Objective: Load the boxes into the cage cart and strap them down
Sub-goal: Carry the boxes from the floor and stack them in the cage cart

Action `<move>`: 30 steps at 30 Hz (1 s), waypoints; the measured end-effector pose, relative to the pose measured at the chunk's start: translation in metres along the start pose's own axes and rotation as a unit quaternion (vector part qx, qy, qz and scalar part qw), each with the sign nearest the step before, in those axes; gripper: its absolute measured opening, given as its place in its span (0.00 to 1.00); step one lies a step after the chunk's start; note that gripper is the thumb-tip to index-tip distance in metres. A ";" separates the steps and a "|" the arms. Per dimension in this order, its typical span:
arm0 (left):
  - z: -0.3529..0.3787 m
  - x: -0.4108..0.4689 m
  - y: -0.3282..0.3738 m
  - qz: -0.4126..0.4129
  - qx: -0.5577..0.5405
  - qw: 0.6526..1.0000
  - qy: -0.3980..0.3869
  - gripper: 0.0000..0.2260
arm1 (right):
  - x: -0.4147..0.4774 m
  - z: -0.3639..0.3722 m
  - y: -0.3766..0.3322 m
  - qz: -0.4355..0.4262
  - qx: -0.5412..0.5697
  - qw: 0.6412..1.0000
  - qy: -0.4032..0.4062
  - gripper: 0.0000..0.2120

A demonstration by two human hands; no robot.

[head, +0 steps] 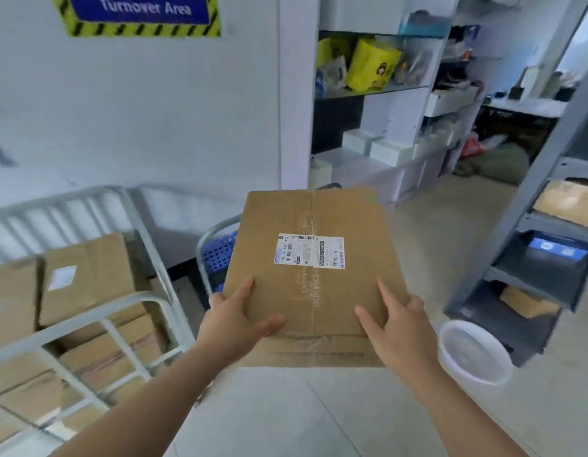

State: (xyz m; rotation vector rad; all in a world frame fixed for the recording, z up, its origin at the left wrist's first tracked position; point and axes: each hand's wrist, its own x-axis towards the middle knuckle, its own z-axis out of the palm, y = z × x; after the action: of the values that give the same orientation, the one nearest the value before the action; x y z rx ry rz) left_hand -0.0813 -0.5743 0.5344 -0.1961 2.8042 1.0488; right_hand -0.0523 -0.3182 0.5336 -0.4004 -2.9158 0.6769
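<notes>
I carry a brown cardboard box (314,258) with a white shipping label in front of me, off the floor. My left hand (235,319) grips its near left corner, thumb on top. My right hand (390,328) grips the near right corner the same way. The grey metal cage cart (98,319) stands at the lower left, holding several stacked cardboard boxes (85,275). The carried box is to the right of the cart and apart from it. No strap shows.
A blue plastic crate on a trolley (218,252) sits behind the carried box. Grey shelving (530,232) with boxes rises at the right, a white plastic basin (472,351) on the floor beside it. White shelves (378,94) line the back wall.
</notes>
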 end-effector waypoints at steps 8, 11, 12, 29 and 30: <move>-0.133 0.003 -0.121 -0.114 -0.022 0.985 0.131 0.45 | 0.029 0.074 -0.190 -0.161 0.022 0.985 -0.052 0.34; -0.169 0.005 -0.163 -0.156 -0.034 0.972 0.175 0.46 | 0.039 0.102 -0.252 -0.229 0.026 0.971 -0.070 0.34; -0.180 0.007 -0.175 -0.171 -0.037 0.967 0.186 0.46 | 0.043 0.111 -0.272 -0.248 0.025 0.965 -0.080 0.35; -0.329 0.072 -0.320 -0.337 -0.031 0.894 0.294 0.45 | 0.098 0.258 -0.536 -0.413 0.050 0.885 -0.210 0.34; -0.334 0.075 -0.331 -0.341 -0.029 0.892 0.294 0.44 | 0.097 0.268 -0.546 -0.414 0.047 0.883 -0.216 0.34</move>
State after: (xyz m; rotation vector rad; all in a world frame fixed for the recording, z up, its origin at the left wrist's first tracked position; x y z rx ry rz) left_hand -0.1272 -1.0478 0.5587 -1.6084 2.7432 0.9858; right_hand -0.3164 -0.8744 0.5445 1.0856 -2.9596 0.8019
